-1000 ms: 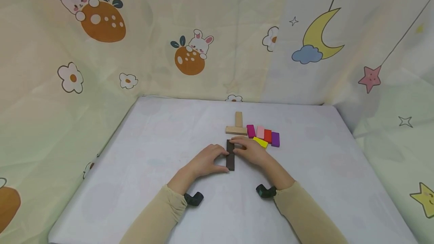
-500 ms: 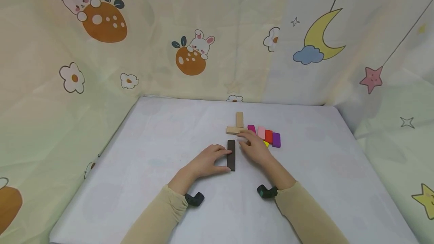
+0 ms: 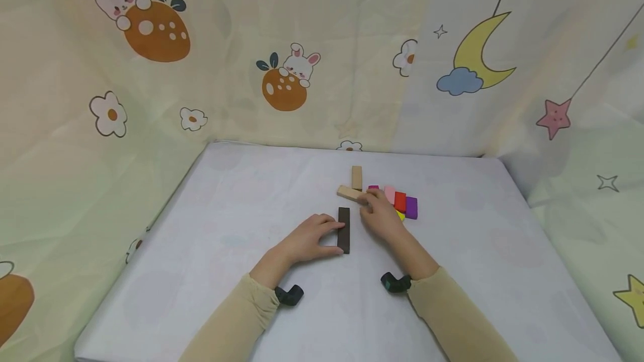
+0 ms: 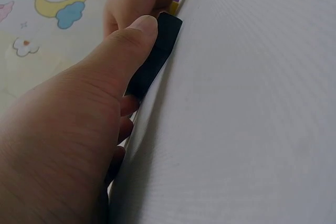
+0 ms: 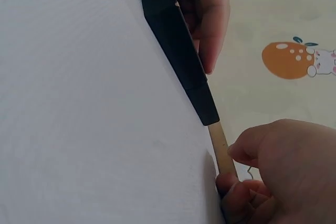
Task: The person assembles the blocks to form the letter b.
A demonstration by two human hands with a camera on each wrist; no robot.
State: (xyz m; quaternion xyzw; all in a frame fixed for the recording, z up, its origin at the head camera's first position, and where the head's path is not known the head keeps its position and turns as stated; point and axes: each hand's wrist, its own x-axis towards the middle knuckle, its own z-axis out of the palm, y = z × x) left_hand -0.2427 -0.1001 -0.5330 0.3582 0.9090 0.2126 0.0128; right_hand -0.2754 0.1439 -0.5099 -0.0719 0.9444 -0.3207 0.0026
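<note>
Two dark wooden blocks lie end to end in a line on the white table in the head view. My left hand holds the line from its left side, thumb at the near end and index finger over the middle. In the left wrist view the thumb rests along a dark block. My right hand grips the right end of a light wooden block, which lies slanted. The right wrist view shows thumb and fingers about this light block, beyond the dark ones.
A second light wooden block points away behind the gripped one. Right of it lie pink, red, purple and yellow blocks. A magenta block is mostly hidden by the right hand. Printed cloth hangs behind the table.
My right hand has left the dark blocks and moved away to the crosswise light block, whose right end has swung toward me. The left hand stays on the dark blocks.
</note>
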